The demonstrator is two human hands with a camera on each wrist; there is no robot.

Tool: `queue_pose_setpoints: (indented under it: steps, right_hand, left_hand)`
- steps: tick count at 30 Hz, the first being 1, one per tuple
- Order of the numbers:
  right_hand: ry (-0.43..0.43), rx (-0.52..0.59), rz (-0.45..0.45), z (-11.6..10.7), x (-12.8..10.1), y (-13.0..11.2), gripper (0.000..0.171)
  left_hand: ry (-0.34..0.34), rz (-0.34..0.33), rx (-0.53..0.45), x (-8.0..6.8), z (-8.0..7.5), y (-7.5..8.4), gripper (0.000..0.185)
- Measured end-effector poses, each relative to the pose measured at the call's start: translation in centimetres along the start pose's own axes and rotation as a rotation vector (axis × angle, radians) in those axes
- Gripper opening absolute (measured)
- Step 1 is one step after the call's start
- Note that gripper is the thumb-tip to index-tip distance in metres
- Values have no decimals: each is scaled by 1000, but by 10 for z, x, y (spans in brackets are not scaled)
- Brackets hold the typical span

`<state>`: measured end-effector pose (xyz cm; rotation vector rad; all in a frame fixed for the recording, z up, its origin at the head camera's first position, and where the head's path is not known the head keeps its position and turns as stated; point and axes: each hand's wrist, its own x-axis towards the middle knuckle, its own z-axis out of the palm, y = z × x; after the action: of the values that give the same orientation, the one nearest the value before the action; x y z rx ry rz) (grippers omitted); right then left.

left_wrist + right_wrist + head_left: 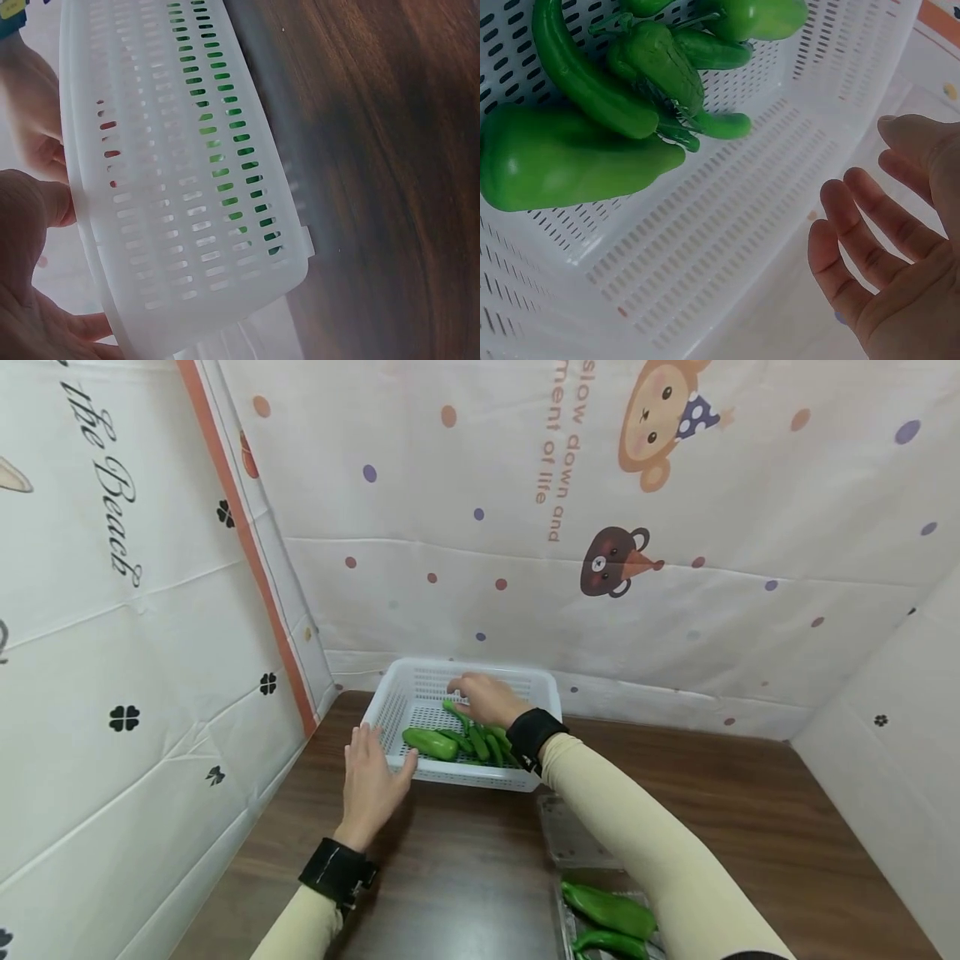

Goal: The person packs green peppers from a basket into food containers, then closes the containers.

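1 basket [390, 710], approx 5 peppers [430, 742] inside, 2 more [607, 910] in tray [570, 839]

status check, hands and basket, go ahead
Left hand open, touching the white basket at its near left corner. Right hand open over the green peppers inside. Nothing in the way.

Both arms extended forward, cream sleeves, black band on each wrist. Left hand [371, 785] flat, fingers straight and together, thumb out to the side. Right hand [486, 697] reaches farther, palm down, fingers relaxed, holding nothing.
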<state>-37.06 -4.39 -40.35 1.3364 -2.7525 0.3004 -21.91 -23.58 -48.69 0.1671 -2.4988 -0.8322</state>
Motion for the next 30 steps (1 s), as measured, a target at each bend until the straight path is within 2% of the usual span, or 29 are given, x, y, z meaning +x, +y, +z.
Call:
queue_pose_setpoints:
  steps: [14, 19, 23, 26, 30]
  right_hand:
    - [-99, 2, 59, 26, 29, 19, 36]
    - [-175, -21, 80, 29, 34, 20, 30]
    - [-260, -18, 83, 31, 37, 20, 28]
    - [-316, 3, 121, 35, 40, 19, 32]
    - [-348, 31, 180, 42, 45, 20, 35]
  left_hand:
    - [23, 38, 2, -1, 2, -4, 75]
    - [11, 19, -11, -1, 1, -3, 75]
    - [32, 24, -2, -1, 2, -5, 74]
    - [41, 30, 4, -1, 2, -6, 73]
    - [25, 21, 0, 0, 1, -6, 74]
